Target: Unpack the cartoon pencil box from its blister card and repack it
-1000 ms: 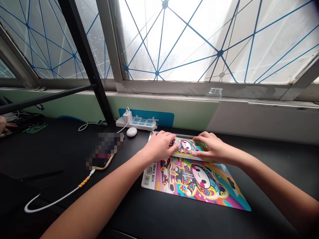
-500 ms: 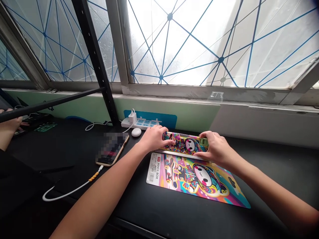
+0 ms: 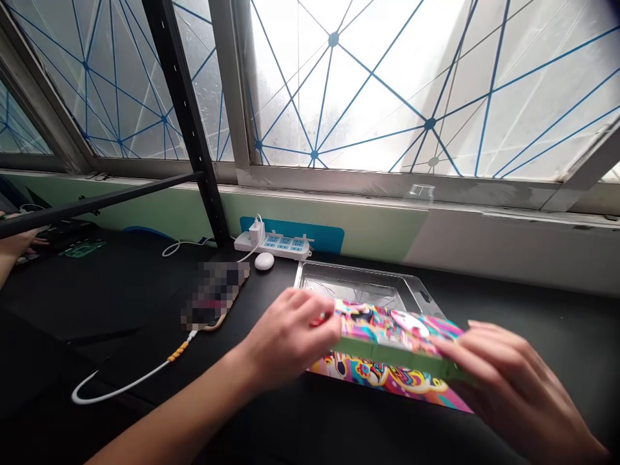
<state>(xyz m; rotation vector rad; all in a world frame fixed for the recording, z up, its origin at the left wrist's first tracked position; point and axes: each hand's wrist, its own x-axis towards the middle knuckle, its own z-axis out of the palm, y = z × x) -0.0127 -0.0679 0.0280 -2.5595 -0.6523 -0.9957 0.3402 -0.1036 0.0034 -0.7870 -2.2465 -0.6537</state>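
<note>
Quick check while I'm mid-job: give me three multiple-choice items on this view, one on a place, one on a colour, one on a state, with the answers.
1. Where is the clear plastic tray?
A. behind the pencil box
B. on the windowsill
C. on the phone

2. What colour is the desk?
A. white
B. black
C. red

3. How is the pencil box held?
A. lying untouched
B. by one hand
C. by both hands

Answers: A, the tray lies beyond the box; B, its bare top is black; C, the left hand and right hand grip its ends.

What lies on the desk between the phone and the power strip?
In the head view, a small white oval puck sits between the phone and the power strip, with a white cable beside it.
</note>
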